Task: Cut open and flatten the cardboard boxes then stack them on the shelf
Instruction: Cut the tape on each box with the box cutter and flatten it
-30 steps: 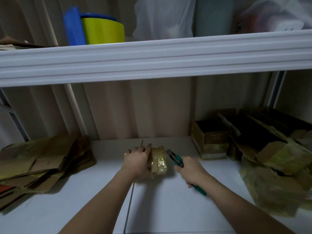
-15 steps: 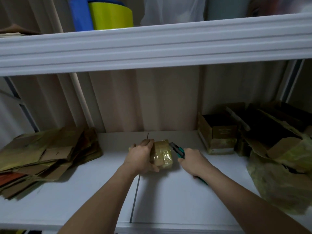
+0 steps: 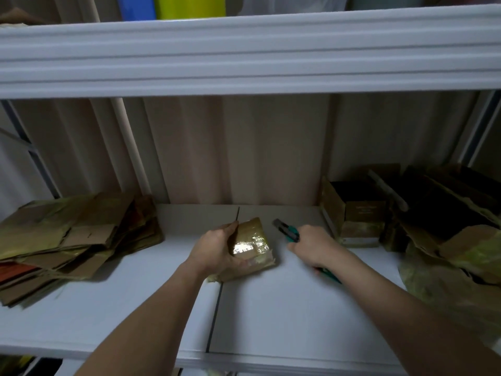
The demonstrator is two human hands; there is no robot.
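Note:
A small cardboard box (image 3: 253,245) wrapped in shiny clear tape lies on the white shelf (image 3: 271,308) near its middle. My left hand (image 3: 217,246) grips the box from its left side, thumb along the front edge. My right hand (image 3: 311,245) is just right of the box and holds a green-handled utility knife (image 3: 287,232), its tip pointing up-left and a little apart from the box. A pile of flattened cardboard (image 3: 73,240) lies at the shelf's left end.
Open and crumpled cardboard boxes (image 3: 355,215) crowd the right end of the shelf, with a plastic bag (image 3: 447,289) in front. The upper shelf's thick white edge (image 3: 244,50) hangs overhead. A beige curtain closes the back.
The view has dipped and come closer. My left hand has turned the taped box slightly and drawn it nearer; the knife in my right hand has moved a little away from the box.

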